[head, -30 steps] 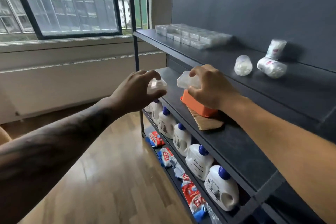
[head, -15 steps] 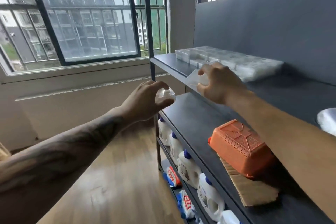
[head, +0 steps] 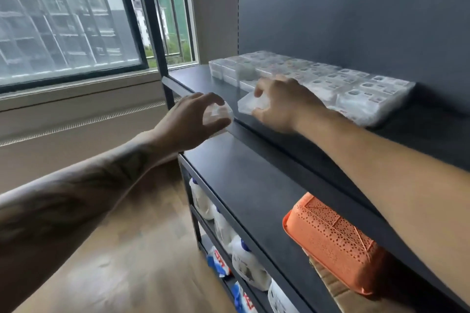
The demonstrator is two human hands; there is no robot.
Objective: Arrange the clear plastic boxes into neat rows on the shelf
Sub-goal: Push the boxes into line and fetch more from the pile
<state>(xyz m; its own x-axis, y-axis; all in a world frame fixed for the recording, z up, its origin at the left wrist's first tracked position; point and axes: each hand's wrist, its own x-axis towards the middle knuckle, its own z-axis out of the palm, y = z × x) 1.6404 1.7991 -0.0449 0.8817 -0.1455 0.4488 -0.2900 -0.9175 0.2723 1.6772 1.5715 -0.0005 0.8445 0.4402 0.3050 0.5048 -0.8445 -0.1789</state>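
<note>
Just beyond the fingers of the right hand (head: 284, 107), rows of clear plastic boxes (head: 318, 81) are laid side by side along the upper shelf (head: 407, 132), close to its dark back panel (head: 356, 12). One clear box (head: 250, 104) is gripped by the right hand, pinched between the curled fingers (head: 259, 89) above and the thumb below; it is held low over the front part of the shelf, just in front of the near end of the rows, and whether it touches the shelf cannot be told. To the left of that hand, just off the shelf's front edge, a second clear box (head: 219, 114) is held by the left hand (head: 189, 122), its fingers and thumb curled round it. The two held boxes are near each other but apart.

Below the right forearm, on the middle shelf (head: 249, 180), an orange perforated basket (head: 333, 239) is seen upside down, resting on a piece of brown cardboard (head: 333, 287). Lower still, beneath the left hand, white bottles with blue caps (head: 248, 264) are lined up on the bottom shelf, with red, white and blue packets (head: 218, 259) just in front of them. Behind the left hand, a large window (head: 68, 20) is seen, and a wooden floor (head: 127, 262) lies under the left forearm.
</note>
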